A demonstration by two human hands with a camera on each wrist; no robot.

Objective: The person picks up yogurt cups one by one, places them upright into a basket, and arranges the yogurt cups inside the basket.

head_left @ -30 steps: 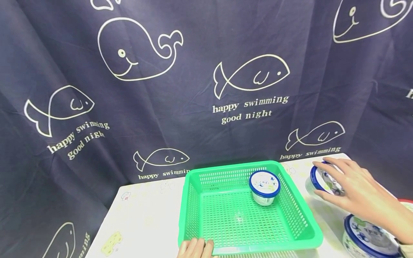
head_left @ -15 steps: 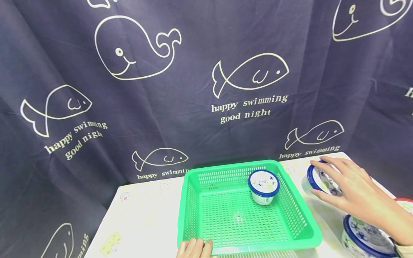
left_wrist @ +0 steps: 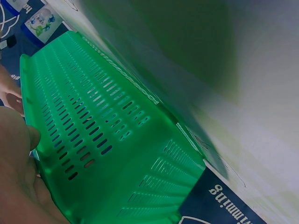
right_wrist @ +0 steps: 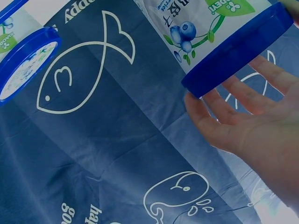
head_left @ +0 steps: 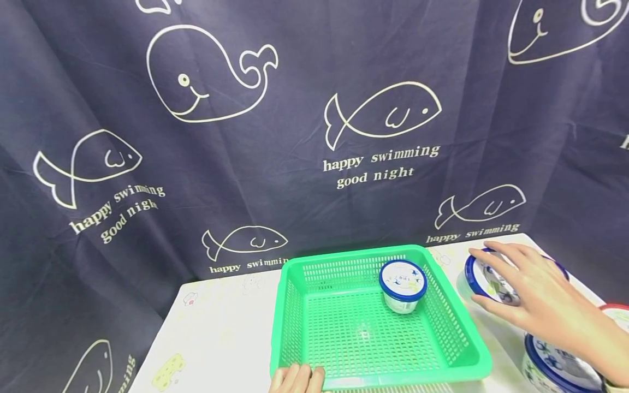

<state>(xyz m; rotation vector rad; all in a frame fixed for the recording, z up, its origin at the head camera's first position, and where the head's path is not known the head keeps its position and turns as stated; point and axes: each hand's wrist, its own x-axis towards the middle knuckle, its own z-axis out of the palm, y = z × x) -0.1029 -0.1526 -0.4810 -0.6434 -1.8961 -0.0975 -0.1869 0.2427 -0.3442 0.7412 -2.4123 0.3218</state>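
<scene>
My left hand grips the front rim of a green plastic basket, fingers over the edge. In the left wrist view the thumb lies along the basket's perforated outer wall. My right hand holds a round plastic tub by its blue lid, fingers and thumb spread around the rim. The right wrist view shows this tub has a blueberry print, with fingertips at the lid's edge. Inside the basket, at the back right, stands one similar blue-lidded tub, upright.
Right of the basket stands another blue-lidded tub, partly under my right forearm. A further blue lid shows behind the right hand, and a red-rimmed lid sits at the right edge. A dark fish-print curtain hangs behind the white table.
My right hand and its tub have shifted slightly left toward the basket, and a blue lid now shows behind the hand. The left hand stays on the rim.
</scene>
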